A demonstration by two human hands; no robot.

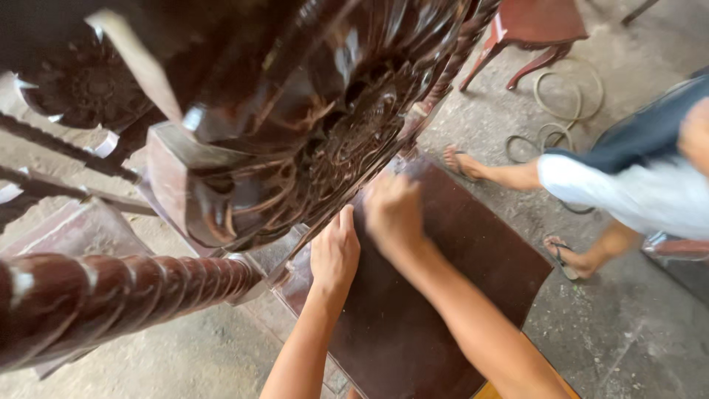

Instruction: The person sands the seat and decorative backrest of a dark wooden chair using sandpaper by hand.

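Note:
A dark, glossy carved wooden chair back [310, 111] fills the upper middle, with floral relief carving. Below it lies the chair's flat dark brown seat panel [443, 295]. My left hand [334, 251] rests flat against the lower edge of the carving where it meets the seat, fingers together. My right hand [393, 210] is blurred, pressed near the same edge just to the right; whether it holds anything is not clear.
A twisted turned wooden post [111, 295] crosses the lower left. Another person [628, 185] in sandals stands on the concrete floor at right. A coiled hose [561, 111] lies near a reddish stool [532, 29] at top right.

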